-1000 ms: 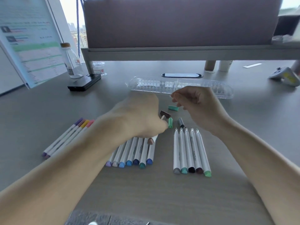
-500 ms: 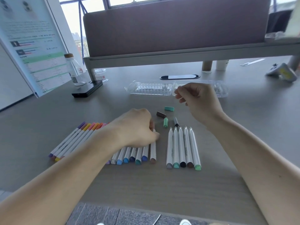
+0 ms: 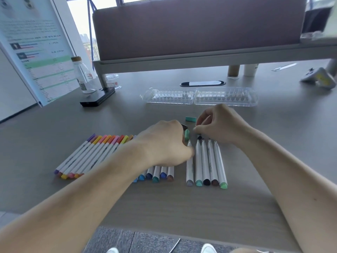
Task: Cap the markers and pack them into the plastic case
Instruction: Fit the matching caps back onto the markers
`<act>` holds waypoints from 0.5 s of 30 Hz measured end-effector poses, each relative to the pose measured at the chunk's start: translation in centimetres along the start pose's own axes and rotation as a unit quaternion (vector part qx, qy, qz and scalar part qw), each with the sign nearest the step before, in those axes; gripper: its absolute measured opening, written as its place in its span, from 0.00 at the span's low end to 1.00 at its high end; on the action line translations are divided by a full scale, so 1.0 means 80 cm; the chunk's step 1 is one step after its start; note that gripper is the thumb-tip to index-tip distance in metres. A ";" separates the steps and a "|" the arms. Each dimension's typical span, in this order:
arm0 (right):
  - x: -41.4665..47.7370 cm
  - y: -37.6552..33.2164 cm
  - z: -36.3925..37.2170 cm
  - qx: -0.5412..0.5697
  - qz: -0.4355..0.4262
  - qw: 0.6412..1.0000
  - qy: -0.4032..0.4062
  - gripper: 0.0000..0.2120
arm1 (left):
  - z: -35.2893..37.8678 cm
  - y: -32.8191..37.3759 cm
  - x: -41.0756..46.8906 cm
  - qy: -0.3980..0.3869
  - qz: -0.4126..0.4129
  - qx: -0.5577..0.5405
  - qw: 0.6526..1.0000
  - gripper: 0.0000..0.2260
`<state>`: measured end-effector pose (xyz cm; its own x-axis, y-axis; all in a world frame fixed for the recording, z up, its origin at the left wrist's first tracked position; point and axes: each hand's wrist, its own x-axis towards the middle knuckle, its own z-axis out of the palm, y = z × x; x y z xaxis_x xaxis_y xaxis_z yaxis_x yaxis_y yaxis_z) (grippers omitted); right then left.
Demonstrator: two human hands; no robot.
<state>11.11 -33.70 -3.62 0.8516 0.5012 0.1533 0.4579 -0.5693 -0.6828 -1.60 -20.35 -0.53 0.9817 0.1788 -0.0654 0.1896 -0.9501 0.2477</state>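
We are capping. Five bare markers (image 3: 212,161) lie right of centre, below the case (image 3: 200,96). Our right hand (image 3: 220,125) pinches the dark cap (image 3: 199,137). Our left hand (image 3: 164,145) curls over the capped row (image 3: 156,173), and we cannot tell its grip. Next, the cap likely needs aligning and pressing onto the black marker (image 3: 205,161).

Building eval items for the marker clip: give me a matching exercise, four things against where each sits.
Things:
1. plastic case
2. teal cap
3. bottle
4. uncapped markers

Places:
a. back left
b. front row, right of the capped ones
c. back middle, lying open
d. loose, just in front of the case

Pairs: 1-c, 2-d, 3-a, 4-b
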 end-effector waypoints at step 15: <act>-0.002 0.000 -0.001 -0.094 0.026 0.994 0.046 0.06 | -0.009 -0.012 0.017 0.032 0.005 -0.067 0.997 0.19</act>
<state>11.01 -33.82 -3.59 0.8913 0.4106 0.1924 0.4448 -0.7090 -0.5472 -0.46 -19.06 -0.17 0.9819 0.1894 -0.0008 0.1759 -0.9101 0.3751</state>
